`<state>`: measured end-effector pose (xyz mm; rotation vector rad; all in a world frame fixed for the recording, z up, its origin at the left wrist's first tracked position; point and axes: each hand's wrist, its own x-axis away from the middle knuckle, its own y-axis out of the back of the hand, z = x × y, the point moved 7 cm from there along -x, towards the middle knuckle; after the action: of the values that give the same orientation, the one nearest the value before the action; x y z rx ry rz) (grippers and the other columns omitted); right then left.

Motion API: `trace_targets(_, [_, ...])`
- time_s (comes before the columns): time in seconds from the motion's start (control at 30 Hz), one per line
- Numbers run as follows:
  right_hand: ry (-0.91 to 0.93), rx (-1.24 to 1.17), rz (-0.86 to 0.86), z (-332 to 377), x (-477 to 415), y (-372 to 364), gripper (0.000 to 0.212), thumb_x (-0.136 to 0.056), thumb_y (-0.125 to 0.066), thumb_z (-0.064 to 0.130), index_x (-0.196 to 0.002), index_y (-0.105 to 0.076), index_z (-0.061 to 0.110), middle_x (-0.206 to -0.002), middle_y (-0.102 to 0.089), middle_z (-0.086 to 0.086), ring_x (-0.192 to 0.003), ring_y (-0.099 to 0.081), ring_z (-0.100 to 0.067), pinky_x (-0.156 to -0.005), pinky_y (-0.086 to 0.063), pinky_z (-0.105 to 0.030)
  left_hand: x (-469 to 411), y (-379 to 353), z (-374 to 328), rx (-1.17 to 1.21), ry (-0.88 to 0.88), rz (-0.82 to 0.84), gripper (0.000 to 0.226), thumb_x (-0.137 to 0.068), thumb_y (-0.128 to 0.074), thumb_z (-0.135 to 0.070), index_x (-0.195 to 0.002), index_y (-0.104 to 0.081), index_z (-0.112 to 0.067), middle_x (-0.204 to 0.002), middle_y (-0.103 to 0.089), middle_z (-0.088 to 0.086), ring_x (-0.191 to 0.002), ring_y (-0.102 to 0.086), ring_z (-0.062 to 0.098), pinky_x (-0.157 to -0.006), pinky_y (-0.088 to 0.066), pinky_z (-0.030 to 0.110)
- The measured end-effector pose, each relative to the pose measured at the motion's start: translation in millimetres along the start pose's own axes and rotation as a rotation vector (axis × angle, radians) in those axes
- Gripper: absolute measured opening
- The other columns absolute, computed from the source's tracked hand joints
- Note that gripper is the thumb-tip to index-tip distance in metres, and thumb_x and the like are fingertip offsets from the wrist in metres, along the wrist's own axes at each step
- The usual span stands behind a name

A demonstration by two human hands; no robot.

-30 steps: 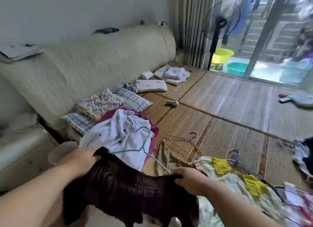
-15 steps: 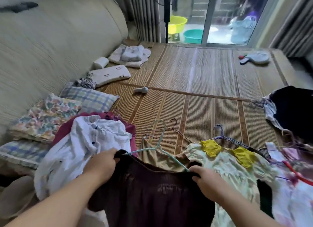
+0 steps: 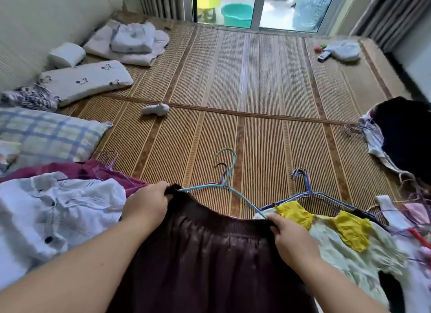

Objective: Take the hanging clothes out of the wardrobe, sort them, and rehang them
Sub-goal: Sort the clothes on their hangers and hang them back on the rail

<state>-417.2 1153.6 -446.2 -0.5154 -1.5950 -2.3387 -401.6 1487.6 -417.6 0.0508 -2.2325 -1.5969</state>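
White shirt (image 3: pixel 58 210) heaped far left on the woven mat (image 3: pixel 256 79). Left hand (image 3: pixel 147 207): fingers curled, gripping the left end of the dark skirt (image 3: pixel 210 254) waistband. Teal hanger (image 3: pixel 229 172) spans between the hands, hook resting on the mat. Right hand (image 3: pixel 291 238) pinches the right end, just beside the yellow-collared dress (image 3: pixel 349 249). Best bet – keep the waistband taut and level, seat both ends on the hanger arms before lifting.

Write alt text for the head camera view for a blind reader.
A person's left hand and right hand grip the waistband of a dark brown skirt, a teal hanger at its top edge. Below lies a woven mat, with a white shirt on the left and a yellow-collared dress on the right.
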Motion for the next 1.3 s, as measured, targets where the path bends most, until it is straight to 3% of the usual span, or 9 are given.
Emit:
trace_targets(0.23, [-0.081,0.161,-0.122,-15.6,-121.4,-82.0,0.051,-0.094,-0.035,0.018,-0.136,-0.039,0.046,-0.119,-0.057,-0.002,-0.109,-0.057,-0.027,-0.083,-0.046,-0.035,-138.3,-108.6,8.5,-0.067,-0.042,0.006,0.018,-0.094,-0.040,-0.027,-0.100,-0.056,-0.022,-0.103,-0.064,0.007,-0.096,-0.058,0.033,-0.079,-0.045,0.038])
trace_targets(0.4, [-0.114,0.166,-0.227,-35.9,-149.7,-137.6,0.054,-0.093,-0.025,0.018,-0.139,-0.039,0.043,-0.117,-0.057,0.000,-0.107,-0.049,-0.029,-0.083,-0.045,-0.036,-175.4,-173.8,22.4,-0.042,-0.083,0.084,0.025,-0.092,-0.048,-0.031,-0.112,-0.062,-0.035,-0.109,-0.065,0.003,-0.101,-0.060,0.031,-0.084,-0.049,0.038])
trace_targets(0.5, [-0.137,0.177,-0.196,-42.8,-151.3,-156.3,0.052,-0.096,-0.032,0.015,-0.139,-0.038,0.042,-0.133,-0.048,0.002,-0.117,-0.038,-0.032,-0.089,-0.043,-0.037,-173.3,-203.3,34.8,-0.046,-0.107,0.124,0.032,-0.091,-0.046,-0.031,-0.120,-0.056,-0.040,-0.113,-0.064,0.005,-0.102,-0.060,0.032,-0.087,-0.050,0.040])
trace_targets(0.63, [-0.179,0.116,-0.025,-47.2,-158.8,-157.6,0.054,-0.095,-0.032,0.015,-0.138,-0.036,0.047,-0.145,-0.036,0.000,-0.125,-0.032,-0.030,-0.100,-0.038,-0.039,-163.4,-216.4,41.9,-0.060,-0.075,0.240,0.038,-0.089,-0.045,-0.035,-0.127,-0.048,-0.032,-0.120,-0.056,-0.003,-0.113,-0.054,0.026,-0.096,-0.044,0.050])
trace_targets(0.73, [-0.169,0.125,0.026,-37.2,-148.8,-141.5,0.057,-0.096,-0.041,0.031,-0.145,-0.019,0.047,-0.154,-0.020,-0.005,-0.133,-0.026,-0.030,-0.108,-0.033,-0.041,-147.7,-205.0,35.4,-0.180,0.014,0.319,0.069,-0.092,-0.047,-0.044,-0.149,-0.015,-0.023,-0.153,-0.025,0.002,-0.141,-0.026,0.027,-0.108,-0.031,0.055])
trace_targets(0.8, [-0.140,0.122,-0.001,-26.4,-124.3,-122.8,0.066,-0.094,-0.045,0.043,-0.148,-0.007,0.044,-0.158,-0.008,-0.004,-0.138,-0.021,-0.028,-0.110,-0.030,-0.040,-125.1,-185.9,15.9,-0.220,-0.007,0.344,0.077,-0.094,-0.044,-0.049,-0.152,-0.001,-0.023,-0.160,-0.003,0.002,-0.147,-0.006,0.026,-0.113,-0.023,0.054])
trace_targets(0.87, [-0.110,0.102,-0.019,-20.6,-93.4,-97.9,0.071,-0.092,-0.047,0.046,-0.148,-0.004,0.043,-0.159,0.001,-0.002,-0.140,-0.017,-0.025,-0.111,-0.028,-0.039,-96.0,-165.1,-15.6,-0.217,-0.121,0.382,0.077,-0.094,-0.043,-0.051,-0.152,0.000,-0.025,-0.160,0.004,0.001,-0.147,0.002,0.025,-0.115,-0.019,0.051])
trace_targets(1.1, [-0.136,0.122,-0.003,-21.8,38.1,19.3,0.070,-0.092,-0.049,0.043,-0.147,-0.006,0.046,-0.159,0.004,0.006,-0.144,-0.014,-0.021,-0.113,-0.024,-0.042,16.0,-62.7,-126.5,-0.203,-0.533,0.409,0.069,-0.090,-0.049,-0.051,-0.150,-0.016,-0.036,-0.161,0.000,-0.003,-0.148,0.000,0.021,-0.117,-0.017,0.048])
trace_targets(1.3, [-0.169,0.056,-0.301,4.3,161.1,131.8,0.066,-0.091,-0.050,0.037,-0.148,-0.016,0.039,-0.155,-0.018,0.001,-0.143,-0.011,-0.022,-0.116,-0.016,-0.040,117.5,52.5,-210.5,-0.086,-0.786,0.274,0.066,-0.090,-0.051,-0.048,-0.148,-0.020,-0.038,-0.159,-0.012,-0.002,-0.146,-0.011,0.020,-0.117,-0.020,0.047])
